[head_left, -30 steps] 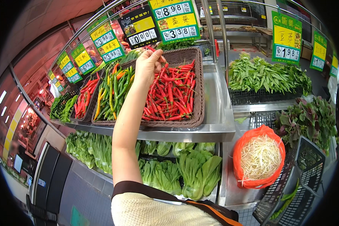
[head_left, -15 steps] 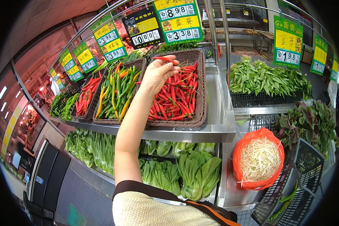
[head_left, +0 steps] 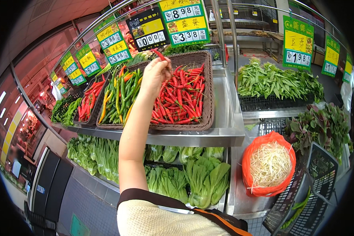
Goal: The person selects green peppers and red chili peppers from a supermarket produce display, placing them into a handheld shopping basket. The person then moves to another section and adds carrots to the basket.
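My left hand (head_left: 156,74) is closed, pinching a red chilli (head_left: 159,54) between thumb and fingers, its end poking up past the fingertips. The hand is raised over the left side of a brown woven basket (head_left: 209,92) heaped with red chillies (head_left: 181,98). My bare left forearm hides part of that basket's left edge and of the neighbouring basket of mixed green, yellow and orange chillies (head_left: 122,92). Further left lies another basket of larger red peppers (head_left: 91,100). My right hand does not show.
A steel ledge (head_left: 185,138) carries the baskets, with leafy greens (head_left: 206,177) below. Right are bean sprouts (head_left: 269,163) in a red bag and a tilted black shopping basket (head_left: 322,169) holding long green peppers (head_left: 299,210). Price signs (head_left: 185,23) hang from a rail above.
My left hand has moved a little left, and the chilli in it has turned from lying nearly level to pointing up. The view has shifted slightly.
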A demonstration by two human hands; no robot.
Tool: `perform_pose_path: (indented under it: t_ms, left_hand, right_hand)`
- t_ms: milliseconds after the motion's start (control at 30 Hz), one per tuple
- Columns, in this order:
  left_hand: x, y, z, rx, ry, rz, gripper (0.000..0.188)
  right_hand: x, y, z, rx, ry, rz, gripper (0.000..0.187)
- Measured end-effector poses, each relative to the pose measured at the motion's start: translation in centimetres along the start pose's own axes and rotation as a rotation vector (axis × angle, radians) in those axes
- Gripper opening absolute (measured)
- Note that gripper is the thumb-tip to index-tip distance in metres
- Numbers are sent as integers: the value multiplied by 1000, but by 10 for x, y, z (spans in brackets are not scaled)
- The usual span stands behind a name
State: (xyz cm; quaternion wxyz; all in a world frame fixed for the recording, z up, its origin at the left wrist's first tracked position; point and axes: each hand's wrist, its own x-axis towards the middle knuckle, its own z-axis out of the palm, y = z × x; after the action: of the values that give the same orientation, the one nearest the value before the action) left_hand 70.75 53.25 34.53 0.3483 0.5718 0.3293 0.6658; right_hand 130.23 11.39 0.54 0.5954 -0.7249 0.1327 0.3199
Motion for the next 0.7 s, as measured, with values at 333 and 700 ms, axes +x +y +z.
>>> perform_pose_path:
  t_ms: [333, 700]
  left_hand:
    - [2, -8, -28, 409, 153, 20, 17]
    - [5, -12, -18, 761, 106, 132, 18]
  right_hand:
    - [-9, -1, 10, 12, 39, -40, 36]
    - [-3, 1, 8, 38, 59, -29, 35]
